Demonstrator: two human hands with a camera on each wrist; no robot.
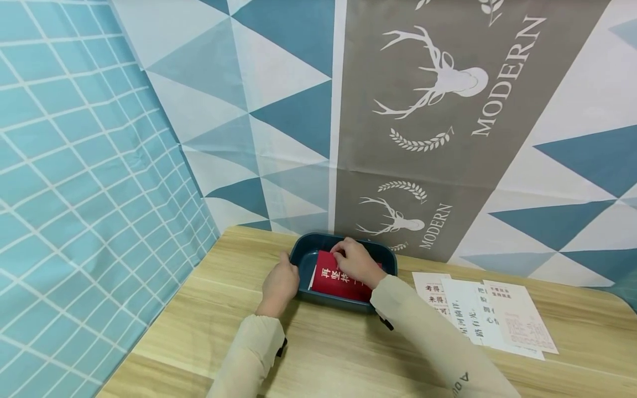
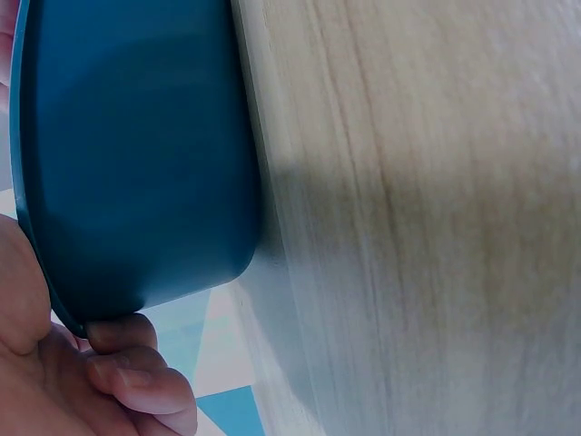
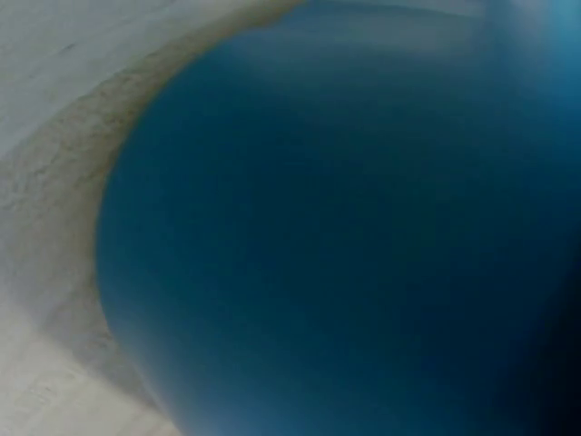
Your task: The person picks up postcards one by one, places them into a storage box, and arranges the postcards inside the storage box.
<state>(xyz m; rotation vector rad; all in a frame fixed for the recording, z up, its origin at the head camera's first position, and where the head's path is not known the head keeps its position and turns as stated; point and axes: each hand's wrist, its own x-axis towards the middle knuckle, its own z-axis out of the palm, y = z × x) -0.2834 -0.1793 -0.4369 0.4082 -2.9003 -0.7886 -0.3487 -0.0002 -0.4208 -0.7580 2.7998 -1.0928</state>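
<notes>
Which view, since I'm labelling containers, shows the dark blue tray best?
The head view, showing the dark blue tray nearly whole, inside included, though the right hand and red card cover part. Left wrist shows only outer wall and some rim; right wrist, a blurred outer side.

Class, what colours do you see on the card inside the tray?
The card is red with white characters; the head view shows it best.

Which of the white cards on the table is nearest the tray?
The leftmost white card in the head view, partly hidden by the right sleeve; the other white cards lie farther right from the tray.
</notes>
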